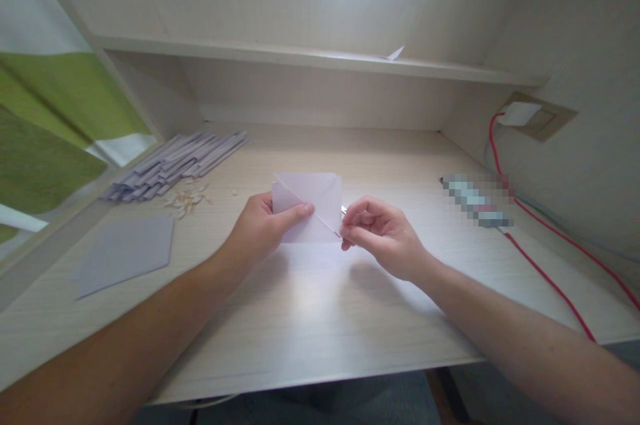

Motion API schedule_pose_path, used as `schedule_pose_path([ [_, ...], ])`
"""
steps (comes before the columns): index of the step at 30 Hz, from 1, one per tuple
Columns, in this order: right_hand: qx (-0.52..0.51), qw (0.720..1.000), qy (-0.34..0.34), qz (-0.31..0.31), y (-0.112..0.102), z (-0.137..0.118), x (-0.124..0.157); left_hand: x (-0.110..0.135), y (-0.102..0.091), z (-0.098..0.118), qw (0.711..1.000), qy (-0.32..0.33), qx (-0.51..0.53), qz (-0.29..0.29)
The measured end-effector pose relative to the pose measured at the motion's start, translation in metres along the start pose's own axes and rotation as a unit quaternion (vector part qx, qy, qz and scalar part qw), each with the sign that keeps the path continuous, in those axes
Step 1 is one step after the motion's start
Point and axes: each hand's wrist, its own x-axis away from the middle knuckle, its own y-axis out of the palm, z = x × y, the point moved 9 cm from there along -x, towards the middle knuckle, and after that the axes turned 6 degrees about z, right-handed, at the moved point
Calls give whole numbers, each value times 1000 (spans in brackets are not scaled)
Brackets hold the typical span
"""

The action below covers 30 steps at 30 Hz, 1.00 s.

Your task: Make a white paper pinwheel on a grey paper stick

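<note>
My left hand (267, 218) grips a white square of paper (320, 195) by its left side, thumb on top and fingers behind. A diagonal fold or edge runs across the paper from upper left to lower right. At the paper's lower right corner, my right hand (377, 232) is closed, thumb and fingertips pinched together. A small shiny, metal-looking piece (344, 210) shows beside those fingers, mostly hidden by them. A thin dark tip is visible at the paper's corner, too small to name.
A pile of folded paper strips (175, 165) lies at the back left, with small pale scraps (187, 198) before it. Nearer is a stack of paper sheets (127, 255). On the right lies a blurred-out phone-like object (475, 202) beside a red cable (550, 285). A shelf (300, 55) spans the back.
</note>
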Motion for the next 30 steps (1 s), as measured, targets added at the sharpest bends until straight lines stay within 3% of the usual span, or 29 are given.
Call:
schedule_pose_path([
  [6,4,1000,-4,20,-3,-2,-2,0,1,-1,1000,0,0,-3],
  [30,23,1000,-9,7,-5,-4,3,0,-1,1,1000,8,25,-5],
])
